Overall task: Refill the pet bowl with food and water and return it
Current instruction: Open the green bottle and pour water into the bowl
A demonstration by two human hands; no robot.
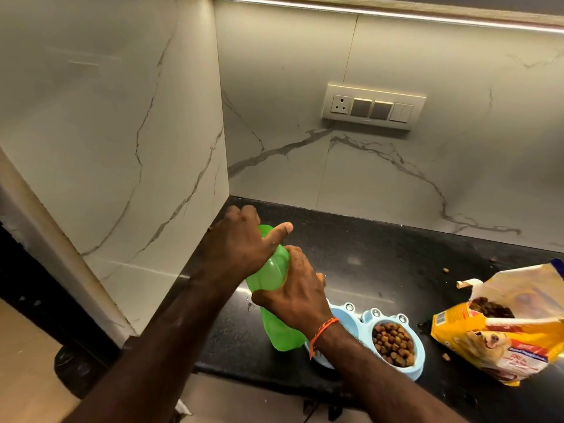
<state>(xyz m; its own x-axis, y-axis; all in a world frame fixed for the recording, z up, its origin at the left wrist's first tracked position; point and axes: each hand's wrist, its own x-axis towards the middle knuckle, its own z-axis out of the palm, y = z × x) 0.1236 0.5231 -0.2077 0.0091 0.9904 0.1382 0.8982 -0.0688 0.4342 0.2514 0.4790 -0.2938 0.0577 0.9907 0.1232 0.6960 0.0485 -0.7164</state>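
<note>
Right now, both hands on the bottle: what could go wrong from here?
1. The left hand works the top of the green bottle while the right hand grips its body; a squeeze could spill water on the black counter.
2. The double pet bowl sits at the counter edge; a nudge could tip it and its kibble off.
3. The open dog food bag lies on its side and may spill more.

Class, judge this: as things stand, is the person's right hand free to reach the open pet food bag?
Probably not at once. The right hand grips the green bottle along with the left hand. The pet food bag lies unobstructed on the counter, so letting go would leave the way free.
</note>
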